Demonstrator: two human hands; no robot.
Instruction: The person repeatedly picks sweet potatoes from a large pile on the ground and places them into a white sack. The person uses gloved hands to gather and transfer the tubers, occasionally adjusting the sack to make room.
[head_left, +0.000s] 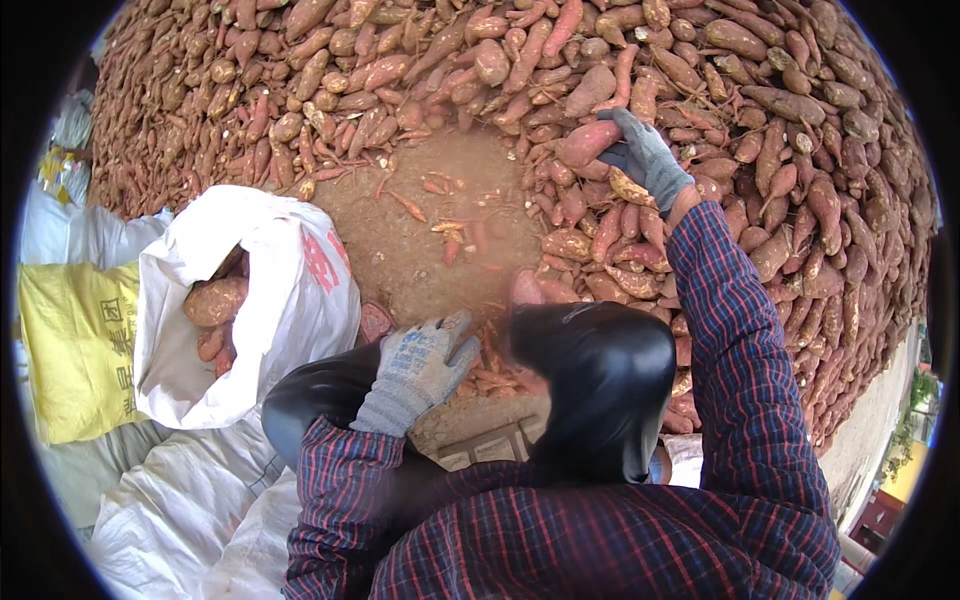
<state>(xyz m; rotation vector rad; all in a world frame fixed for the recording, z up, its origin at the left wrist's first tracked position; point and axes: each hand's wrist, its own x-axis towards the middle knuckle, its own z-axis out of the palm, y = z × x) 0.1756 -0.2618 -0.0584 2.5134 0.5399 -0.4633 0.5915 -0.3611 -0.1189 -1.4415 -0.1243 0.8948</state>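
A grey knitted work glove covers my right hand, whose fingers and thumb close round a plump reddish sweet potato at the right side of the heap of sweet potatoes. My left hand, gloved too, rests by my left knee with nothing in it, its fingers apart. Left of that hand stands a white woven sack with its mouth rolled back. Several sweet potatoes lie inside the sack. Small thin roots are scattered on the dirt ground before me.
The heap curves round the front and right side. At the left lie a yellow woven sack bearing writing and several white sacks. My bent knees in shiny black trousers are close by. Below the loose roots is a slatted piece.
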